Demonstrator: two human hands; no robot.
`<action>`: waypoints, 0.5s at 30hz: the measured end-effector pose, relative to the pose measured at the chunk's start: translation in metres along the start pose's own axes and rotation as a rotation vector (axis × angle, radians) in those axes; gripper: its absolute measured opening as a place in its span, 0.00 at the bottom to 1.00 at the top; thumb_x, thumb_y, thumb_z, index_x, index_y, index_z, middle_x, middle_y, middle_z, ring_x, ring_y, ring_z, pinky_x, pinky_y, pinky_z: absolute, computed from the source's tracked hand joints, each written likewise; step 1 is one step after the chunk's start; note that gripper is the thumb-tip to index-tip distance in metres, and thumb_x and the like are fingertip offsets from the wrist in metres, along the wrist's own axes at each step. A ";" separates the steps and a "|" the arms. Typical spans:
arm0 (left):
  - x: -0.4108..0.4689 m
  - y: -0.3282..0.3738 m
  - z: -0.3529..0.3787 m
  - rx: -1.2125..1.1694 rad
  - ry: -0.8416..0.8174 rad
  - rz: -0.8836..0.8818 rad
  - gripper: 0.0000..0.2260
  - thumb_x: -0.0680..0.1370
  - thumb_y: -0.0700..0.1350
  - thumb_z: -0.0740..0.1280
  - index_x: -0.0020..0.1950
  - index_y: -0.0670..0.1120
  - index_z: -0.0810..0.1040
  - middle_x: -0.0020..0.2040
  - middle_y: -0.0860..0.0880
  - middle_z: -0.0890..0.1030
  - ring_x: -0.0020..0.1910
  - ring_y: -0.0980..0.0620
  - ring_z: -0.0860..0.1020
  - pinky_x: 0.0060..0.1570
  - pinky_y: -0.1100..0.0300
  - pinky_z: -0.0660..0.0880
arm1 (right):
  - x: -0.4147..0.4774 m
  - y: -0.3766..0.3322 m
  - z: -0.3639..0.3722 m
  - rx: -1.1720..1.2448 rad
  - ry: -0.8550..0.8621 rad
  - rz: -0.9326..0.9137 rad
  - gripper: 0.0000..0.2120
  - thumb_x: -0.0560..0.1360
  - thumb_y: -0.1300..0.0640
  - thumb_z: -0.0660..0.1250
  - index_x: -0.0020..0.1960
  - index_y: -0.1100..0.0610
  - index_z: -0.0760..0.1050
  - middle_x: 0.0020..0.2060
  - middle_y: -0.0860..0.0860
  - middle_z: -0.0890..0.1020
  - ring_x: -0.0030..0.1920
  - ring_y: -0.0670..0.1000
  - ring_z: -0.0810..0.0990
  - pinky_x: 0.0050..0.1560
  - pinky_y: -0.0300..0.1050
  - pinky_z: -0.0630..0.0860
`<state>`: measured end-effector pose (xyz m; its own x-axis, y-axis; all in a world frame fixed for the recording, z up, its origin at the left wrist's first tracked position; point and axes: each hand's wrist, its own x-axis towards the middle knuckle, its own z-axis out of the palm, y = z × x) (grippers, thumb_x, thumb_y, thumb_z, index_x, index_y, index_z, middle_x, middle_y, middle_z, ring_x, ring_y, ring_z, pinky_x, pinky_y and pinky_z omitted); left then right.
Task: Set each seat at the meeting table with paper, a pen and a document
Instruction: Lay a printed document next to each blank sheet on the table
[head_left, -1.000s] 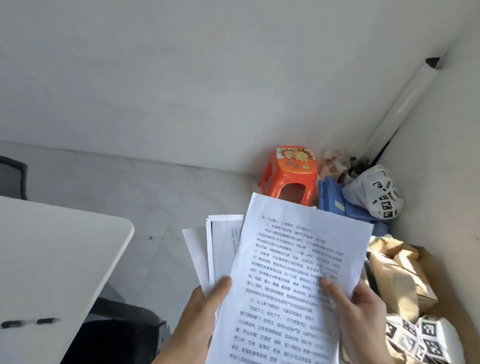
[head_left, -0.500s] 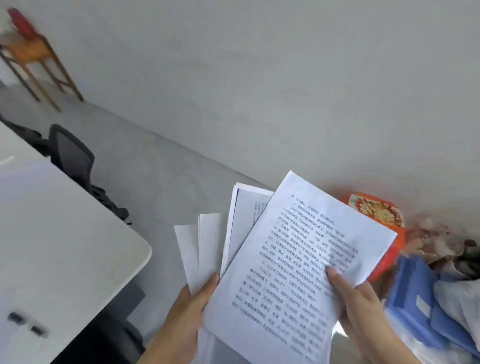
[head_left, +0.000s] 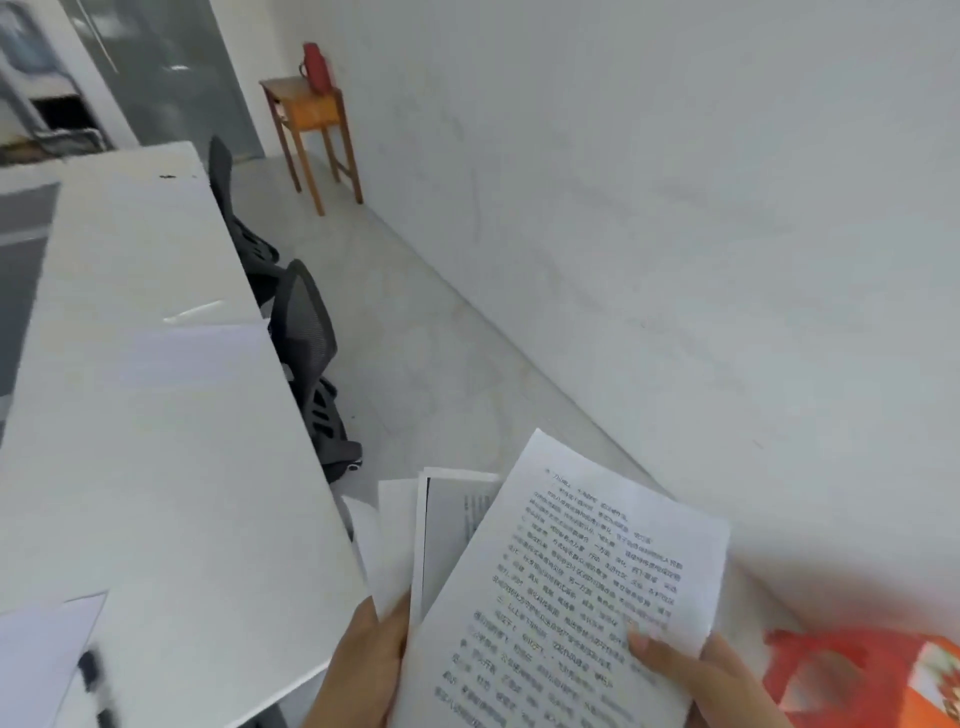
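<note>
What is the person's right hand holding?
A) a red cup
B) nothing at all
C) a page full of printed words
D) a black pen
C: the right hand pinches the printed page with its thumb on top, while the left hand holds the other sheets fanned out behind it.
</note>
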<state>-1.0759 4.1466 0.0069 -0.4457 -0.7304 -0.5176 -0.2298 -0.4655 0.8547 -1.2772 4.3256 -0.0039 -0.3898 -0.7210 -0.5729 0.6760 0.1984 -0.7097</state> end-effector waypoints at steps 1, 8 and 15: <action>0.013 0.006 -0.005 -0.027 0.017 -0.007 0.13 0.73 0.57 0.70 0.54 0.54 0.81 0.41 0.56 0.86 0.44 0.56 0.84 0.48 0.55 0.79 | 0.013 -0.011 0.006 -0.008 -0.038 0.021 0.29 0.65 0.68 0.79 0.64 0.63 0.75 0.55 0.65 0.83 0.54 0.67 0.83 0.48 0.59 0.83; 0.082 0.037 -0.031 -0.311 0.214 -0.031 0.14 0.74 0.49 0.68 0.57 0.44 0.79 0.50 0.41 0.85 0.51 0.38 0.83 0.59 0.38 0.74 | 0.110 -0.064 0.035 -0.112 -0.096 0.165 0.26 0.66 0.70 0.75 0.62 0.62 0.75 0.53 0.66 0.84 0.51 0.69 0.83 0.55 0.63 0.78; 0.149 0.068 -0.033 -0.396 0.477 -0.016 0.10 0.75 0.46 0.68 0.53 0.43 0.81 0.46 0.40 0.86 0.49 0.38 0.83 0.60 0.38 0.73 | 0.243 -0.123 0.068 -0.295 -0.281 0.354 0.19 0.69 0.66 0.69 0.60 0.65 0.77 0.53 0.65 0.84 0.51 0.66 0.84 0.46 0.57 0.83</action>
<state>-1.1295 3.9893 -0.0135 0.0120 -0.8224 -0.5688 0.1460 -0.5613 0.8146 -1.4128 4.0803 -0.0278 0.0398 -0.7184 -0.6945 0.5157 0.6101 -0.6015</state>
